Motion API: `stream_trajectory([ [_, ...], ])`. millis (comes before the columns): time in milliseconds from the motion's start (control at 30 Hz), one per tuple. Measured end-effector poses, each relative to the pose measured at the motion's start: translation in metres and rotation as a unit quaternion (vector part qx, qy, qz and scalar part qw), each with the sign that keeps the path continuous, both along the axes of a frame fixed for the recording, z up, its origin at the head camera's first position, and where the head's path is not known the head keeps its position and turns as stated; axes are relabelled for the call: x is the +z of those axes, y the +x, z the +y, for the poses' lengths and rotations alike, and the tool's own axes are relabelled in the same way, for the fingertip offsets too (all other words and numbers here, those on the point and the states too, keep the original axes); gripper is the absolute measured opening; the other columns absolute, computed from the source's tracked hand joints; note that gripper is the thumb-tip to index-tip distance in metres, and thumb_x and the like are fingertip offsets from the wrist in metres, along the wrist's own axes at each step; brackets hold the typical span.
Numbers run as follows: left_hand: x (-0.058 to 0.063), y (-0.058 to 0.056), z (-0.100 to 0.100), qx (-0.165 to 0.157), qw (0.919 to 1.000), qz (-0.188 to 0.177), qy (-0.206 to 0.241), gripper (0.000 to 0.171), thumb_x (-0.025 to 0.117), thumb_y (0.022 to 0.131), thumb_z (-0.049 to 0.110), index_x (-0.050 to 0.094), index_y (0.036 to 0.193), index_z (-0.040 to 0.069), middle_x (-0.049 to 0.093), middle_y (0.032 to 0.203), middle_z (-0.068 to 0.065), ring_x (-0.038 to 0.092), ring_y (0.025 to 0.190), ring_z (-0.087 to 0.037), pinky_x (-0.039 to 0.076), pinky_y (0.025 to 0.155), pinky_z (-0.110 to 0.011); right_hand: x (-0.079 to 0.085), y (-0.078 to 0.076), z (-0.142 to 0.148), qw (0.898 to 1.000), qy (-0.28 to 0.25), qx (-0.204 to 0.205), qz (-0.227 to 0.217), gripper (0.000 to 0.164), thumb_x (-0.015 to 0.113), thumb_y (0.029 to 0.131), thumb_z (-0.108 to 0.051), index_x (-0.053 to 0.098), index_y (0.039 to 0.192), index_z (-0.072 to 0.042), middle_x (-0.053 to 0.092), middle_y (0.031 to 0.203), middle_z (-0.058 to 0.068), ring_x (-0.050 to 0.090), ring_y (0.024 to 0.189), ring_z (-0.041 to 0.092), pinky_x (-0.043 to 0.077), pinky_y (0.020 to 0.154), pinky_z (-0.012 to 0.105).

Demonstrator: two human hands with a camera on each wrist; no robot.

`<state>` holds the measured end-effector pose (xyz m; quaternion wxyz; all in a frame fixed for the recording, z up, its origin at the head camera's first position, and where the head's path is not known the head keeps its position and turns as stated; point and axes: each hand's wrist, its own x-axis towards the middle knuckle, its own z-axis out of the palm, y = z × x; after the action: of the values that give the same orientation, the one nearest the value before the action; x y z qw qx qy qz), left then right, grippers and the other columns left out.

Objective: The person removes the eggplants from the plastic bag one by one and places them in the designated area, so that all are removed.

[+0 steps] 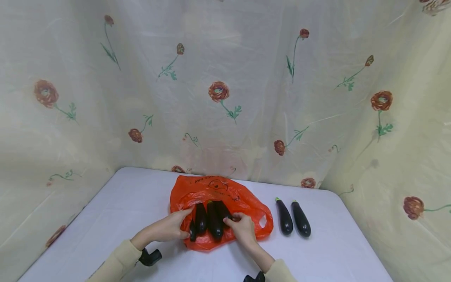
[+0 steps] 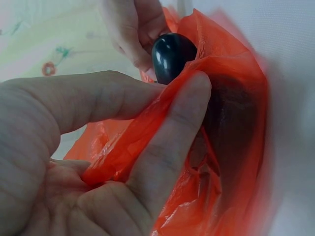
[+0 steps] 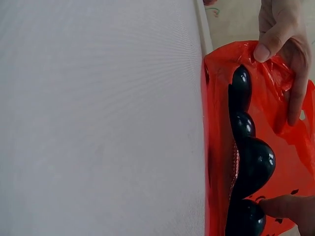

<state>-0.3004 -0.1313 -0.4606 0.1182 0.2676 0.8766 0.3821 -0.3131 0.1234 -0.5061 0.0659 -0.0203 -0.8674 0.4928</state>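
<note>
A red plastic bag (image 1: 243,196) lies on the table with its mouth toward me and several dark purple eggplants (image 1: 214,221) side by side in it. At the bag's left side, my left hand (image 1: 172,226) pinches the edge of the film between thumb and finger; in the left wrist view the red film (image 2: 157,105) runs between them. My right hand (image 1: 244,229) holds the rounded end of the rightmost eggplant (image 1: 222,210) in the bag. The right wrist view shows a thumb (image 3: 285,207) against that eggplant (image 3: 246,219).
Two more eggplants (image 1: 284,217) lie side by side on the white tabletop (image 1: 141,196), to the right of the bag. Flower-patterned sheeting (image 1: 246,98) hangs behind the table and along its sides. Each wrist wears a black camera mount (image 1: 150,257).
</note>
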Motion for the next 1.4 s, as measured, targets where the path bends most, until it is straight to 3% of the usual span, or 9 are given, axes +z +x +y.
stream_trajectory([
  [633,0.0,-0.002,0.0,0.002,1.0,0.004,0.001,0.083,0.073,0.078,0.005,0.031,0.149,0.0,0.045,0.145,-0.017,0.046,0.126,-0.032,0.039,0.104,-0.061,0.013,0.013,0.012,0.999,-0.017,0.012,-0.026,0.036,0.072,0.084,-0.022,0.067,0.109,0.003,0.07,0.096,0.011,0.06,0.085,0.019,0.057,0.077,0.032],
  [1067,0.0,0.0,0.0,0.011,0.9998,-0.018,0.001,0.082,0.074,0.078,0.005,0.032,0.148,-0.003,0.043,0.147,-0.018,0.044,0.128,-0.032,0.038,0.105,-0.061,0.01,0.017,0.018,0.999,0.003,0.021,-0.043,0.035,0.076,0.081,-0.023,0.068,0.105,0.001,0.067,0.09,0.008,0.057,0.08,0.017,0.054,0.065,0.025],
  [1400,0.001,0.0,0.001,0.006,0.9999,-0.015,0.004,0.081,0.073,0.078,0.004,0.032,0.148,-0.003,0.044,0.146,-0.018,0.044,0.128,-0.033,0.038,0.105,-0.062,0.011,0.017,0.018,0.999,0.001,0.022,-0.047,0.037,0.074,0.082,-0.022,0.068,0.108,0.003,0.068,0.093,0.01,0.058,0.081,0.017,0.055,0.066,0.025],
])
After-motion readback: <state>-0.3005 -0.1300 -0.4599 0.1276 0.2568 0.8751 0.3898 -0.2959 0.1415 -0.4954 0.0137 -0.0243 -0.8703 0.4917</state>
